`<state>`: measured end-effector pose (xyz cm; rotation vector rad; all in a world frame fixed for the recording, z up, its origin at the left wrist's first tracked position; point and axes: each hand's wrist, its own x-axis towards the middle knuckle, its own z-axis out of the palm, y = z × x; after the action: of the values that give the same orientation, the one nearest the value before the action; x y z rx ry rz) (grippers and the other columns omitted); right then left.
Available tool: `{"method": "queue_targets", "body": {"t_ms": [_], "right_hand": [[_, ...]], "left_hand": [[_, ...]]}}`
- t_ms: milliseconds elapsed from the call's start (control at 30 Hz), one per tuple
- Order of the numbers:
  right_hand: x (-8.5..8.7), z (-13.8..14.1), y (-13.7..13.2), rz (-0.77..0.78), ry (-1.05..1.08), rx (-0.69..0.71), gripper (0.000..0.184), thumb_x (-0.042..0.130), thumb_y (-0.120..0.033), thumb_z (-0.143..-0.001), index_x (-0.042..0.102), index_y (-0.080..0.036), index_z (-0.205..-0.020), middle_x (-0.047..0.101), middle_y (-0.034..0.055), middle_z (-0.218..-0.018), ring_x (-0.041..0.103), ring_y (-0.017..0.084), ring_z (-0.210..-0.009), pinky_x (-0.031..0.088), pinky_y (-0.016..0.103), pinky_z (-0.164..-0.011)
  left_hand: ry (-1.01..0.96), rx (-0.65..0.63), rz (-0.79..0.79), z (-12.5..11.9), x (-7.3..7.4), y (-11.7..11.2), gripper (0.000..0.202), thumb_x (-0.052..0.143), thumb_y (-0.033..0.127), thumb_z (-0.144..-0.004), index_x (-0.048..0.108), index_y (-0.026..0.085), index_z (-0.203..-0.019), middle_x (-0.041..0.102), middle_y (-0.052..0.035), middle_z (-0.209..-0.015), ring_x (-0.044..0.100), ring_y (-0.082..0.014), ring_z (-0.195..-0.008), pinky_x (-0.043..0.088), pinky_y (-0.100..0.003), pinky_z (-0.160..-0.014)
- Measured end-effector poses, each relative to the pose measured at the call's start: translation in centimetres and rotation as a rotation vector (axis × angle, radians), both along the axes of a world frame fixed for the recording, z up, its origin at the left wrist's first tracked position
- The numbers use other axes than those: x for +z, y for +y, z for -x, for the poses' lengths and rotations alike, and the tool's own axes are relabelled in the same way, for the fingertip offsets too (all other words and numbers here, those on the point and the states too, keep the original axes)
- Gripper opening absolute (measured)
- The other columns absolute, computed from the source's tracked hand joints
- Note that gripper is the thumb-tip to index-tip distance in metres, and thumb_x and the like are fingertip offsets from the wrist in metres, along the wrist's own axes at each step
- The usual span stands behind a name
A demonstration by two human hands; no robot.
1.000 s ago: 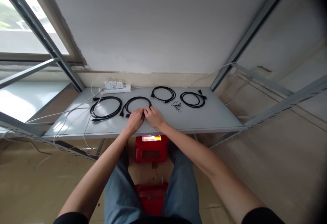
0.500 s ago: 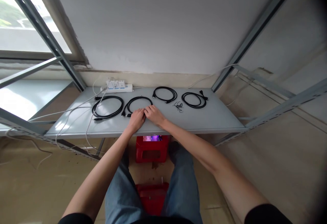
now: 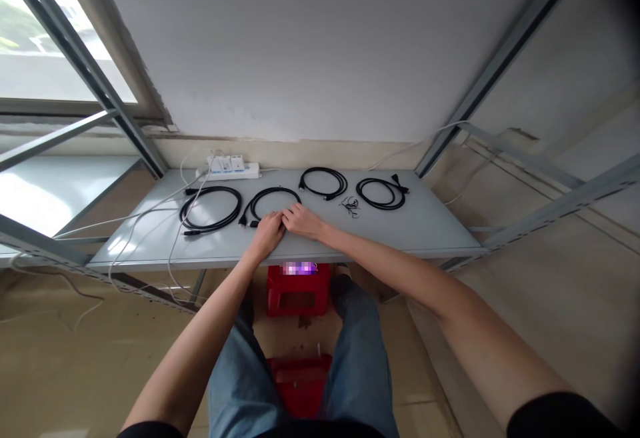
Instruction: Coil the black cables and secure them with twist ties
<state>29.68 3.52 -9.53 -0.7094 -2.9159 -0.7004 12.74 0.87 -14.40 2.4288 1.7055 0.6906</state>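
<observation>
A black cable lies coiled on a grey metal shelf, second from the left in a row of coils. My left hand and my right hand meet at the coil's near side. Their fingers are bent and pressed together on the cable there. What lies under the fingertips is hidden.
Three more black coils lie on the shelf: a large one at left, and two at right. Loose black ties lie between these. A white power strip with white leads sits at the back. A red stool stands below.
My right arm has swung lower and further right, with the hand flatter on the coil. Both hands stay at the same spot on the cable.
</observation>
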Motion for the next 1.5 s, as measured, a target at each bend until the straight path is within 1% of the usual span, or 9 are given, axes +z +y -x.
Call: {"method": "queue_targets", "body": {"t_ms": [167,367,667,900,967,1067,1167,1333,1500], "right_hand": [[-0.2,0.4,0.0,0.046,0.033,-0.033,0.034,0.041,0.0,-0.103,0.074,-0.004,-0.107,0.072,0.0184,-0.104,0.061,0.025,-0.09,0.046,0.04,-0.078],[0.4,0.7,-0.2,0.036,-0.01,0.01,0.031,0.046,-0.002,-0.102,0.077,-0.005,-0.106,0.073,0.0184,-0.102,0.061,0.028,-0.097,0.048,0.042,-0.082],[1.4,0.2,-0.4,0.013,-0.122,0.024,0.034,0.044,-0.001,-0.101,0.077,-0.001,-0.111,0.074,0.019,-0.103,0.062,0.029,-0.099,0.049,0.04,-0.081],[2.0,-0.2,-0.1,-0.025,-0.002,0.124,0.033,0.045,-0.002,-0.103,0.077,-0.009,-0.103,0.075,0.015,-0.101,0.061,0.027,-0.099,0.048,0.041,-0.09],[2.0,-0.1,0.0,-0.015,0.009,0.103,0.033,0.044,-0.003,-0.104,0.077,-0.009,-0.104,0.075,0.0146,-0.101,0.061,0.027,-0.101,0.048,0.041,-0.091],[1.5,-0.1,0.0,0.046,0.042,0.001,0.029,0.046,-0.003,-0.104,0.075,-0.008,-0.107,0.074,0.0152,-0.101,0.062,0.027,-0.102,0.048,0.04,-0.091],[0.4,-0.6,0.0,0.152,0.167,-0.095,0.021,0.052,-0.005,-0.104,0.072,-0.01,-0.11,0.073,0.0129,-0.103,0.062,0.026,-0.103,0.047,0.037,-0.091],[-2.6,-1.3,-0.3,0.321,0.575,-0.221,0.009,0.062,-0.019,-0.106,0.068,-0.016,-0.1,0.071,0.0087,-0.103,0.061,0.023,-0.104,0.047,0.035,-0.093],[-4.4,-1.2,-0.4,0.491,0.913,-0.259,0.011,0.069,-0.015,-0.099,0.065,-0.018,-0.089,0.07,0.0047,-0.095,0.061,0.02,-0.097,0.048,0.032,-0.092]], "left_hand": [[0.003,0.016,0.01,0.0,0.1,0.1,0.022,0.048,0.013,-0.099,0.068,0.016,-0.107,0.073,-0.0152,-0.104,0.068,-0.0303,-0.103,0.048,-0.037,-0.088],[0.053,0.04,0.023,-0.1,0.2,0.1,0.021,0.05,0.011,-0.095,0.069,0.018,-0.102,0.073,-0.0159,-0.104,0.069,-0.0306,-0.104,0.049,-0.037,-0.089],[0.09,0.038,0.025,-0.4,0.6,-0.3,0.021,0.05,0.015,-0.098,0.069,0.017,-0.107,0.074,-0.0167,-0.107,0.068,-0.0326,-0.111,0.048,-0.041,-0.093],[0.119,0.056,0.016,-0.5,0.5,-0.2,0.018,0.052,0.022,-0.099,0.07,0.018,-0.101,0.075,-0.017,-0.108,0.069,-0.0341,-0.111,0.047,-0.043,-0.093],[0.117,0.046,0.006,-0.4,0.4,-0.1,0.018,0.052,0.024,-0.101,0.069,0.018,-0.102,0.075,-0.0165,-0.108,0.068,-0.0343,-0.111,0.047,-0.043,-0.093],[0.106,0.051,0.0,-0.3,0.2,0.0,0.019,0.052,0.026,-0.102,0.068,0.019,-0.105,0.075,-0.0163,-0.108,0.068,-0.0337,-0.111,0.047,-0.043,-0.092],[0.085,0.03,-0.008,-0.2,0.1,0.0,0.021,0.05,0.029,-0.105,0.068,0.02,-0.111,0.075,-0.0153,-0.11,0.068,-0.0325,-0.111,0.046,-0.042,-0.092],[0.086,-0.026,-0.02,0.0,0.0,0.2,0.023,0.049,0.035,-0.108,0.065,0.021,-0.115,0.075,-0.013,-0.109,0.067,-0.0308,-0.107,0.045,-0.041,-0.091],[0.07,-0.067,-0.018,0.0,-0.1,0.3,0.027,0.051,0.044,-0.108,0.065,0.021,-0.11,0.074,-0.0107,-0.104,0.066,-0.0296,-0.104,0.045,-0.04,-0.089]]}}
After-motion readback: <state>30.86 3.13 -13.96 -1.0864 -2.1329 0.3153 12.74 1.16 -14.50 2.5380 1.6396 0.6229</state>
